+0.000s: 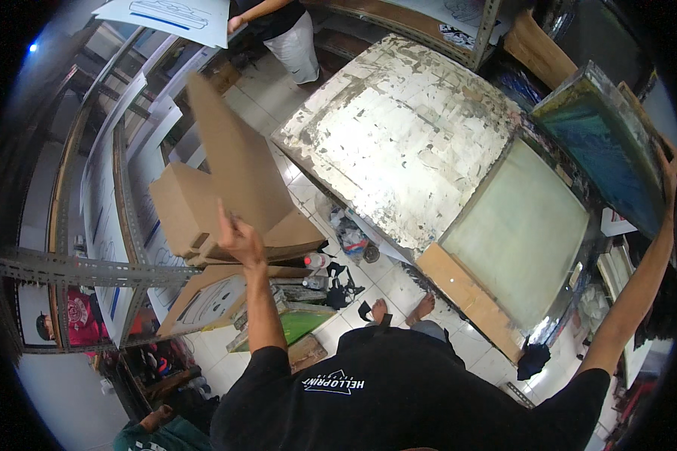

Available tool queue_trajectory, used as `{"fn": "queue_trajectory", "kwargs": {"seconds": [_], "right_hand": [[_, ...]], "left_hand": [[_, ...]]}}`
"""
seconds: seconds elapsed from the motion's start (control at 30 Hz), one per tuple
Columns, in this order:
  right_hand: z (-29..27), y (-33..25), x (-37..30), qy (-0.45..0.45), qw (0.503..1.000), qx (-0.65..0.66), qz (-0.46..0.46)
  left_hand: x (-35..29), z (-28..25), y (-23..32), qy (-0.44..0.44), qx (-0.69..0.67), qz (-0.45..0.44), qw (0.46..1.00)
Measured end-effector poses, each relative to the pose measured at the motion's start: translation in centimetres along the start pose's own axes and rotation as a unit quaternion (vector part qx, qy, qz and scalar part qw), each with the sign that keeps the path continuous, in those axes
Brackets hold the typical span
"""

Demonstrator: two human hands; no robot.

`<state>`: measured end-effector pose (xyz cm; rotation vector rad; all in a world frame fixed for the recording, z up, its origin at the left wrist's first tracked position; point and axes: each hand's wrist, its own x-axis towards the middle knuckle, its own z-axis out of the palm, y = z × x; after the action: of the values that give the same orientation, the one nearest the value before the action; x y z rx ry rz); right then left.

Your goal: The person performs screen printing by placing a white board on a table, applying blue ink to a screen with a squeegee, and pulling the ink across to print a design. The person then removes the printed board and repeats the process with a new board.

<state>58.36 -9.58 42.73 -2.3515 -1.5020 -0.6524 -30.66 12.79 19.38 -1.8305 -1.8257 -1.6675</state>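
Observation:
My left hand (242, 242) is at the lower edge of a brown cardboard sheet (237, 150), thumb and fingers gripping it. The sheet stands tilted and its upper corner is blurred. Just beneath it sits a cardboard box (182, 207). My right arm reaches far out to the right. There, my right hand (669, 159) grips the outer edge of a screen printing frame (605, 139) with dark blue-green mesh, which leans steeply; part of the fingers is hidden behind the edge.
A paint-worn white table (406, 128) stands ahead, with a pale framed screen (523, 225) and a wooden board (470, 301) on its right. Metal racks (113, 263) with printed sheets line the left. Another person (293, 45) holds a printed sheet (169, 19) at the back. Bottles and bags clutter the floor.

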Motion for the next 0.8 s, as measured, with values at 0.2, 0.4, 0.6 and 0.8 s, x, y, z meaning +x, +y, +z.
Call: {"fn": "queue_trajectory", "kwargs": {"seconds": [0.2, 0.4, 0.6, 0.8], "right_hand": [[-0.2, -0.7, 0.2, -0.035, 0.997, 0.053, 0.051], [-1.9, -7.5, -1.7, 0.016, 0.988, 0.114, 0.102], [-4.4, -14.2, -2.4, 0.015, 0.988, 0.140, 0.063], [-2.9, -5.4, -1.1, 0.004, 0.983, 0.174, 0.064]], "left_hand": [[-8.6, 1.1, 10.4, -0.148, -0.062, 0.216, 0.963], [-18.3, 8.9, 20.2, -0.411, -0.106, 0.229, 0.876], [-28.3, 13.7, 30.1, -0.569, 0.041, 0.345, 0.745], [-27.2, 5.6, 36.0, -0.750, -0.263, 0.306, 0.524]]}}
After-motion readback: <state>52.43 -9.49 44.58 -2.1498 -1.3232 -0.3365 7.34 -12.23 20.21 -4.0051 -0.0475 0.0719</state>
